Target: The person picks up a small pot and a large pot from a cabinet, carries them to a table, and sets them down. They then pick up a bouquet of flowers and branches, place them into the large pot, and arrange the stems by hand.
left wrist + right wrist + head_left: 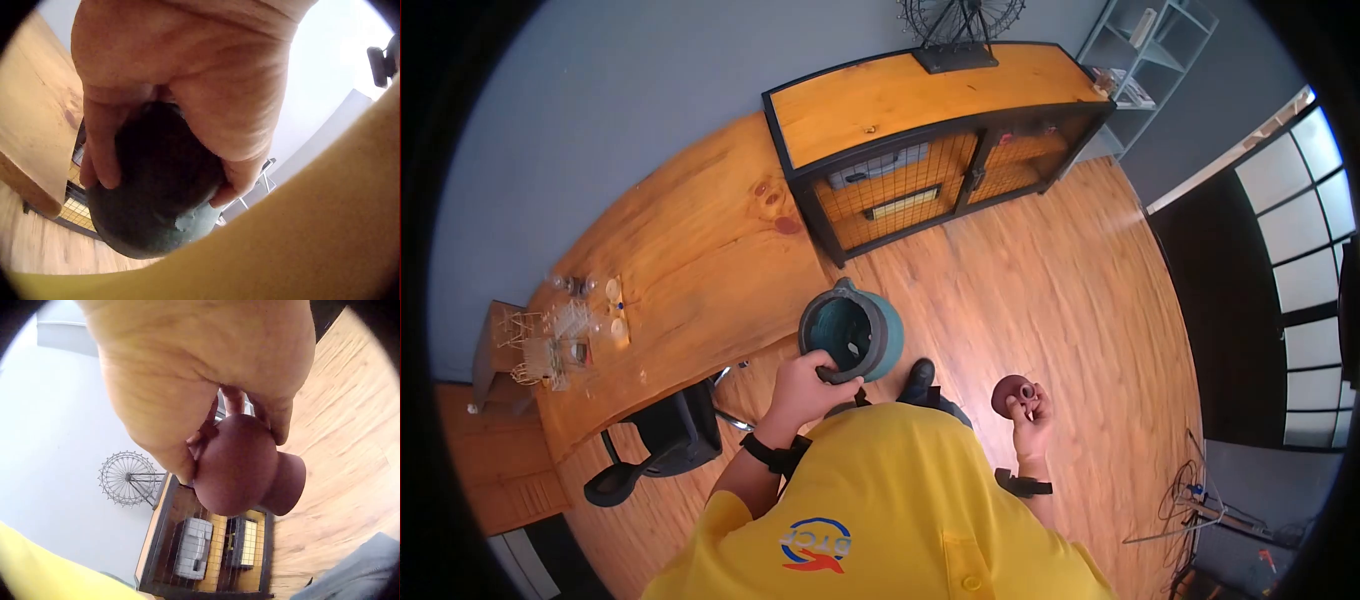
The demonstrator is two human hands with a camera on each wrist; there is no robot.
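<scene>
My left hand [802, 388] grips the near side of a dark green jug [887, 335] at its rim. The jug is tilted so its wide mouth and hollow inside show in the head view; a small lip juts from the far rim. From the left wrist, the dark jug [156, 212] fills the space between thumb and fingers. Out to the right, my right hand [1030, 425] holds a small reddish-brown vase [1004, 392], its round opening facing up. In the right wrist view the vase [237, 469] has a ball-shaped body, with fingers and thumb around it, and a short neck.
A wooden desk [700, 240] with glassware [570, 325] lies to the left, a black chair [675, 435] beside it. Ahead stands a mesh-door cabinet [900, 95] with a model Ferris wheel [962, 30] on top. Cables [1185, 490] lie at the lower right of the wooden floor [1080, 300].
</scene>
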